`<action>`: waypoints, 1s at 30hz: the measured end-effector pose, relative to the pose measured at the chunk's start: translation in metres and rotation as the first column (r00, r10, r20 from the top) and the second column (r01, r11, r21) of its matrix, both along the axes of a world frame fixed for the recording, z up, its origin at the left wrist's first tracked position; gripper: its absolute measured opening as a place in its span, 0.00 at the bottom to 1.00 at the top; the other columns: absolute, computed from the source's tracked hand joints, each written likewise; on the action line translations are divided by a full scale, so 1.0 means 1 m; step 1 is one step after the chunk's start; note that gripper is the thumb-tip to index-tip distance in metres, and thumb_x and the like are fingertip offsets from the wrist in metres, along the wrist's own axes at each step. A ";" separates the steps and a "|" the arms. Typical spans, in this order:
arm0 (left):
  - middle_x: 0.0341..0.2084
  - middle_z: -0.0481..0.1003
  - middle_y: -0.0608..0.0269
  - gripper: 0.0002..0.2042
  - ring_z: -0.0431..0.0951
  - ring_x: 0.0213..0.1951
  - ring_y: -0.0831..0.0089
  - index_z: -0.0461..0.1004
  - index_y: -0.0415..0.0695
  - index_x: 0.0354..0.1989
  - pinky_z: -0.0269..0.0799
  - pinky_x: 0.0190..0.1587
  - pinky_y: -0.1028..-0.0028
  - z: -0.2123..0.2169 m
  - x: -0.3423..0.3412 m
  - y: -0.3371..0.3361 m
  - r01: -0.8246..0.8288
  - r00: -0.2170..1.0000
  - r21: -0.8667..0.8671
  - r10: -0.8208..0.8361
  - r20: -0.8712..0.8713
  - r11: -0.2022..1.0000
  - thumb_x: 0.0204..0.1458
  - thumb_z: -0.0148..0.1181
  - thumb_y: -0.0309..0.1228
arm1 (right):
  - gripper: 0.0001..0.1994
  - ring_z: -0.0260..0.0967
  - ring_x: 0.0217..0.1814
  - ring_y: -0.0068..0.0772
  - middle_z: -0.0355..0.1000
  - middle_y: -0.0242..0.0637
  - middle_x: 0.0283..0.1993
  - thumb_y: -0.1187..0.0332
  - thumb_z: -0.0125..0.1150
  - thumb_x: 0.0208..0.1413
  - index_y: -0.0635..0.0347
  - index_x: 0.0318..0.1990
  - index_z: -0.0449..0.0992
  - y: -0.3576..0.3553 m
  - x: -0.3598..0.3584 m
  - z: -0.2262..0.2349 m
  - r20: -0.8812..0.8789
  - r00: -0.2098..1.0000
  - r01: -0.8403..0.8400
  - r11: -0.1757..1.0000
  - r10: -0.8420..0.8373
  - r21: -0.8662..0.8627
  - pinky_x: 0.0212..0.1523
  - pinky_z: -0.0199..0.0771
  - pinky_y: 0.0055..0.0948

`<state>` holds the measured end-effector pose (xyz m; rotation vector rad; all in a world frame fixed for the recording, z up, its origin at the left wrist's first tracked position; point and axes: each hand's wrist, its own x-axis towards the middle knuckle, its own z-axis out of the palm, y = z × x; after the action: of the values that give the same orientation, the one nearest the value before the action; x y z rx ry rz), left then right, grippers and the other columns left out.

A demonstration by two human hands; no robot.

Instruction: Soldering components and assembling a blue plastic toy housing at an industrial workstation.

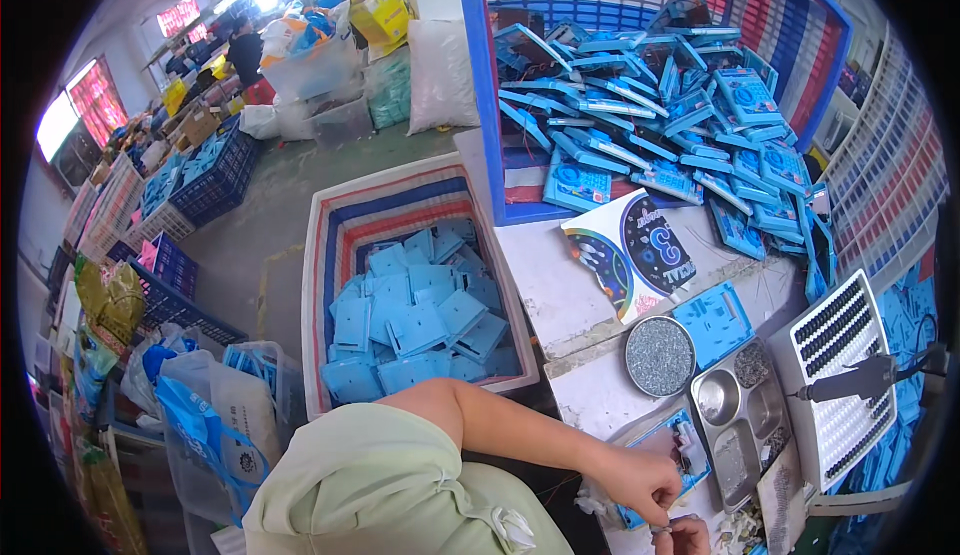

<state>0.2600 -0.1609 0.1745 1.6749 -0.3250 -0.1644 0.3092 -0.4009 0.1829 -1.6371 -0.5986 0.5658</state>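
My left hand (640, 480) reaches in over the workbench, its fingertips pinched together on something too small to make out. Close below it, at the picture's lower edge, my right hand (685, 535) is partly cut off. Its fingers are curled and meet the left fingertips. Under and beside the left hand lies a blue plastic casing (697, 467) with white parts and thin wires in it. A round tin (660, 357) full of small grey metal pieces stands beyond, next to a flat blue panel (714, 323). A metal compartment tray (702, 435) holds small hardware.
A dark power screwdriver (850, 380) hangs over a white rack (868, 425) of black pegs at right. A blue-rimmed crate (485, 105) heaped with blue assemblies stands at the back. Left of the bench, a lined bin (318, 285) holds blue casings. A torn printed card (625, 255) lies between.
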 end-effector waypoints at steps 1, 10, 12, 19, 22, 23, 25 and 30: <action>0.21 0.79 0.58 0.16 0.79 0.25 0.70 0.78 0.37 0.29 0.72 0.28 0.69 0.003 0.001 0.000 0.027 0.999 0.045 -0.026 -0.028 0.999 0.51 0.70 0.40 | 0.07 0.70 0.42 0.26 0.74 0.37 0.40 0.83 0.65 0.57 0.64 0.40 0.75 0.001 -0.002 0.002 -0.008 1.000 0.013 1.000 -0.013 -0.011 0.46 0.72 0.26; 0.25 0.81 0.55 0.22 0.81 0.27 0.67 0.81 0.36 0.34 0.74 0.29 0.69 0.017 0.011 -0.011 0.173 0.976 -0.006 -0.172 -0.131 0.985 0.50 0.71 0.47 | 0.15 0.70 0.45 0.29 0.73 0.41 0.45 0.84 0.65 0.53 0.64 0.47 0.71 -0.014 0.001 -0.012 -0.175 0.969 -0.129 0.962 0.173 0.241 0.48 0.73 0.28; 0.27 0.81 0.55 0.23 0.82 0.29 0.66 0.80 0.36 0.39 0.75 0.32 0.68 0.013 0.016 0.002 -0.036 0.999 0.114 0.037 -0.010 0.993 0.51 0.70 0.48 | 0.26 0.69 0.46 0.29 0.72 0.41 0.49 0.79 0.64 0.54 0.63 0.61 0.66 -0.024 -0.001 -0.031 -0.327 0.935 -0.006 0.927 0.139 0.376 0.45 0.74 0.30; 0.32 0.77 0.58 0.15 0.82 0.38 0.62 0.77 0.40 0.42 0.76 0.40 0.65 -0.021 0.006 0.039 -0.412 0.905 0.430 0.307 0.294 0.803 0.57 0.64 0.40 | 0.31 0.70 0.49 0.35 0.73 0.33 0.54 0.76 0.64 0.57 0.48 0.67 0.61 -0.059 0.012 -0.064 -0.534 0.819 0.249 0.710 0.208 0.659 0.40 0.73 0.31; 0.36 0.76 0.57 0.11 0.81 0.37 0.63 0.76 0.41 0.42 0.76 0.40 0.65 -0.034 -0.013 0.029 -0.350 0.934 0.416 0.276 0.229 0.839 0.57 0.63 0.34 | 0.35 0.70 0.47 0.33 0.74 0.32 0.54 0.76 0.71 0.53 0.44 0.66 0.61 -0.067 0.016 -0.070 -0.564 0.811 0.288 0.733 0.156 0.616 0.37 0.70 0.30; 0.36 0.76 0.58 0.10 0.80 0.36 0.63 0.76 0.41 0.42 0.75 0.40 0.65 -0.037 -0.017 0.027 -0.370 0.925 0.396 0.296 0.236 0.840 0.57 0.63 0.34 | 0.35 0.70 0.46 0.33 0.74 0.32 0.53 0.76 0.71 0.52 0.44 0.66 0.61 -0.069 0.016 -0.069 -0.581 0.802 0.308 0.742 0.134 0.596 0.37 0.70 0.31; 0.35 0.75 0.58 0.10 0.80 0.36 0.64 0.76 0.41 0.42 0.75 0.39 0.66 -0.037 -0.020 0.025 -0.416 0.904 0.348 0.340 0.260 0.840 0.57 0.62 0.33 | 0.36 0.69 0.43 0.32 0.74 0.30 0.52 0.76 0.71 0.53 0.43 0.67 0.60 -0.072 0.019 -0.067 -0.570 0.812 0.296 0.755 0.124 0.586 0.38 0.70 0.31; 0.35 0.74 0.59 0.10 0.78 0.33 0.65 0.75 0.41 0.42 0.75 0.38 0.67 -0.021 -0.021 0.034 -0.450 0.877 0.304 0.353 0.325 0.840 0.56 0.63 0.32 | 0.33 0.69 0.43 0.31 0.73 0.28 0.47 0.76 0.68 0.55 0.44 0.67 0.62 -0.079 0.028 -0.058 -0.475 0.866 0.195 0.770 0.155 0.607 0.40 0.73 0.39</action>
<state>0.2389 -0.1266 0.1539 2.1105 -0.1238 0.3358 0.3368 -0.4801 0.1245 -0.7860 -0.3199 0.6508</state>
